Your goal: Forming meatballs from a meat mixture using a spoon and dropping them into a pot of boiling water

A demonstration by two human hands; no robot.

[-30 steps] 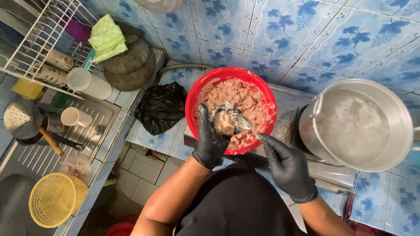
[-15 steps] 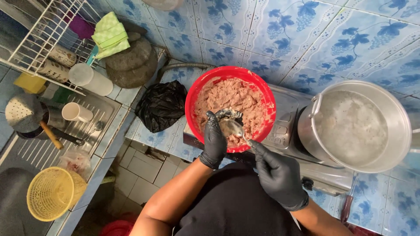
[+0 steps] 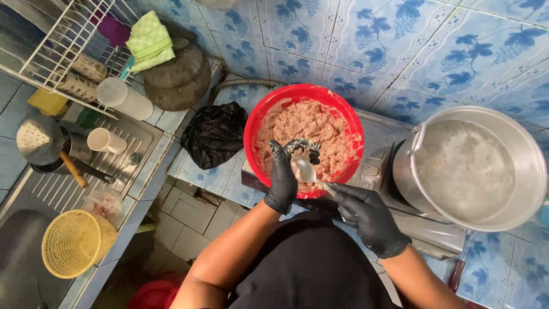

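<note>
Left hand [image 3: 284, 178] fingers curl closed around a lump of pink paste over the red bowl [image 3: 256, 123] at the counter's front edge. Right hand [image 3: 369, 216] fingers grip a spoon [image 3: 305, 170], long axis diagonal, scoop end pointing up-left into the left palm.

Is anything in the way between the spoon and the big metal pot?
Nothing visible blocks it. The spoon in the right hand sits over the red bowl, beside the left hand. Only the stove top lies between bowl and metal pot.

Red bowl [image 3: 254, 131] w/ pinkish minced paste [image 3: 306, 123] on counter; metal spoon [image 3: 304, 170] tilted over its near rim.
</note>
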